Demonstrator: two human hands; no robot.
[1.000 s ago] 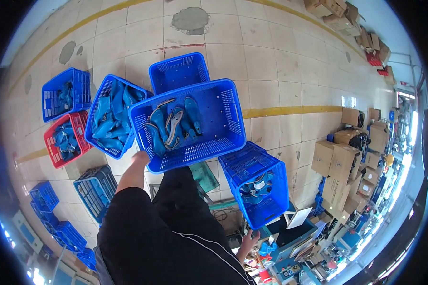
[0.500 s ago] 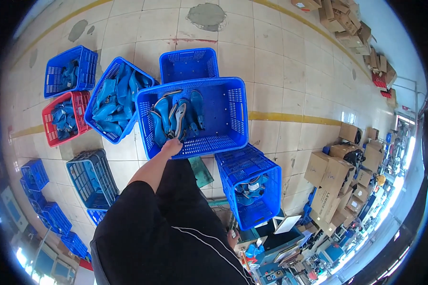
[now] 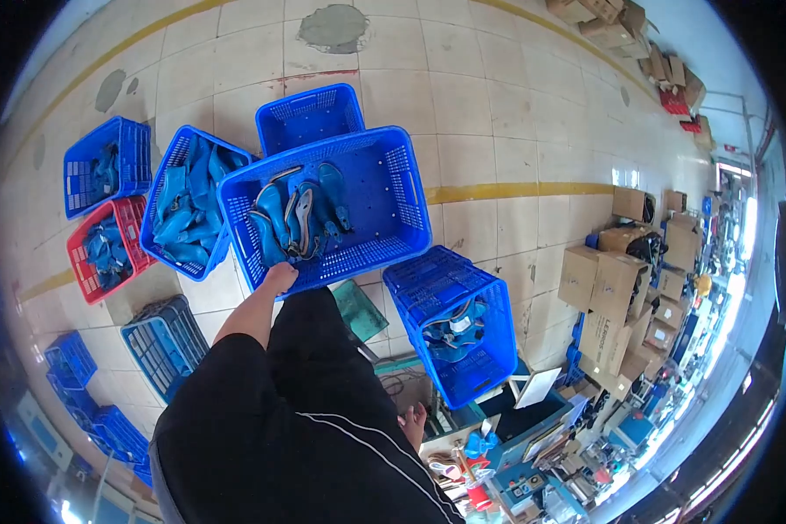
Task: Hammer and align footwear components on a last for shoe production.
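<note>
A large blue plastic crate (image 3: 384, 249) stands in front of me, with several blue shoe lasts (image 3: 272, 208) gathered in its left half. Some of the lasts have pale or brown-edged soles on them. My left hand (image 3: 279, 279) is closed over the crate's near rim, toward the left corner, close beside the lasts. My right hand (image 3: 413, 424) hangs low at my right side, fingers apart, with nothing visible in it. It is near the cluttered bench (image 3: 506, 480).
Left of the large crate are another blue crate (image 3: 151, 229) full of lasts, a red crate (image 3: 136, 224) and a dark crate (image 3: 203, 336). A smaller blue crate (image 3: 310, 103) adjoins its far side. A tall blue crate (image 3: 502, 349) holding lasts stands right; cardboard boxes (image 3: 604, 288) lie beyond.
The whole view has shifted, so the crates appear farther left. My left hand has slid a little left along the near rim. My right hand shows more of its fingers now.
</note>
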